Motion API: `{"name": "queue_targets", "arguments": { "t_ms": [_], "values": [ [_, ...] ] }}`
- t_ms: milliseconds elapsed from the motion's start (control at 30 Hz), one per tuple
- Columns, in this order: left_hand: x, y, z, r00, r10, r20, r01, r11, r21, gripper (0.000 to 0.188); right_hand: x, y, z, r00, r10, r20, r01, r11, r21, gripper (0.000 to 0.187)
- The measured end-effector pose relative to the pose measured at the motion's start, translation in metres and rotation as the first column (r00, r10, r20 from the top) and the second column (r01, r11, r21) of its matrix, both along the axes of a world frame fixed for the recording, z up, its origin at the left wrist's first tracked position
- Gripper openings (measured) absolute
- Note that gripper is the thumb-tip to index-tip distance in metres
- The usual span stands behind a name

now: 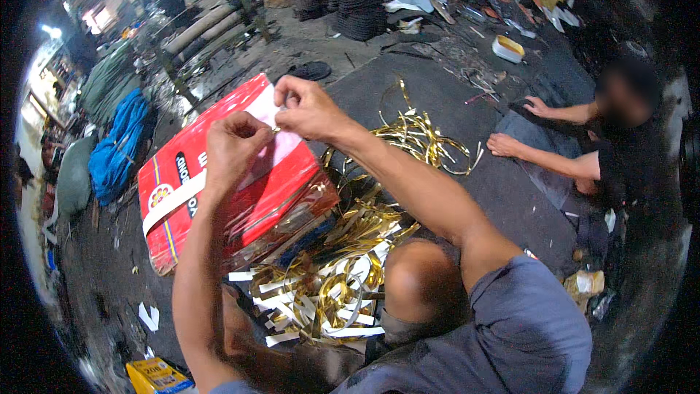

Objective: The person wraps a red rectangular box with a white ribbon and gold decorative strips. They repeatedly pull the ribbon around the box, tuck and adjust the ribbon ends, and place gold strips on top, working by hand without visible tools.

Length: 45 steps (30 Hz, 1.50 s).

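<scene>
A red box [240, 197] wrapped in clear film lies in front of me, with a pale pink sheet [281, 147] on its top. Over the sheet, my left hand [235, 147] pinches a tiny gold-coloured piece [276, 130], seemingly part of a thin strip. Close beside it, my right hand [310, 108] is closed in a pinch; its fingers hide whatever they hold. A white strip [175, 204] crosses the box's left part and passes behind my left wrist. Against my legs lies a heap of gold strips with white ends [328, 292].
More gold strips [423, 138] lie tangled beyond the box. At the right a person [620, 131] rests both hands on a dark sheet [536, 153]. Farther off are stacked black pieces [361, 7], a yellow-and-white tub [508, 49] and a black sandal [309, 71]. Blue cloth [120, 146] lies left.
</scene>
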<state>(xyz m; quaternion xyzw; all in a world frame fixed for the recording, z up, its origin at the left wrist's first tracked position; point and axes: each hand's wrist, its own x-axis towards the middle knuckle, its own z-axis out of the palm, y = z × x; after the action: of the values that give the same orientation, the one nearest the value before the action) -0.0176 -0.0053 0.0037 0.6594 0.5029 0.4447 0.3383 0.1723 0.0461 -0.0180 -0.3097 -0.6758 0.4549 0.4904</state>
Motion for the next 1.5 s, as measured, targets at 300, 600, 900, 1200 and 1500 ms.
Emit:
{"name": "queue_targets", "arguments": {
  "t_ms": [300, 600, 900, 1200, 1500],
  "values": [
    [-0.014, 0.005, 0.006, 0.978, 0.006, -0.209, 0.040, 0.976, 0.214, 0.007, -0.001, -0.016, -0.002, 0.960, -0.208, 0.188, 0.206, 0.978, 0.031, 0.034],
    [0.019, 0.000, -0.004, 0.997, 0.038, 0.072, -0.050, 0.983, 0.177, 0.002, 0.007, -0.011, -0.006, 0.984, 0.057, -0.171, -0.106, 0.950, -0.293, 0.037],
    [0.022, 0.003, -0.002, 0.996, 0.058, 0.070, -0.072, 0.974, 0.214, 0.004, 0.018, -0.012, -0.010, 0.887, 0.197, -0.418, -0.436, 0.658, -0.614, 0.049],
    [0.020, 0.006, -0.005, 0.997, 0.069, -0.019, -0.060, 0.946, 0.320, 0.006, -0.012, 0.038, 0.023, 0.647, -0.390, 0.656, 0.207, 0.917, 0.341, 0.040],
    [0.021, 0.003, -0.006, 0.995, 0.096, -0.029, -0.082, 0.943, 0.323, 0.008, -0.008, 0.033, -0.040, 0.916, -0.329, 0.231, 0.321, 0.944, 0.074, 0.037]
  ]
}}
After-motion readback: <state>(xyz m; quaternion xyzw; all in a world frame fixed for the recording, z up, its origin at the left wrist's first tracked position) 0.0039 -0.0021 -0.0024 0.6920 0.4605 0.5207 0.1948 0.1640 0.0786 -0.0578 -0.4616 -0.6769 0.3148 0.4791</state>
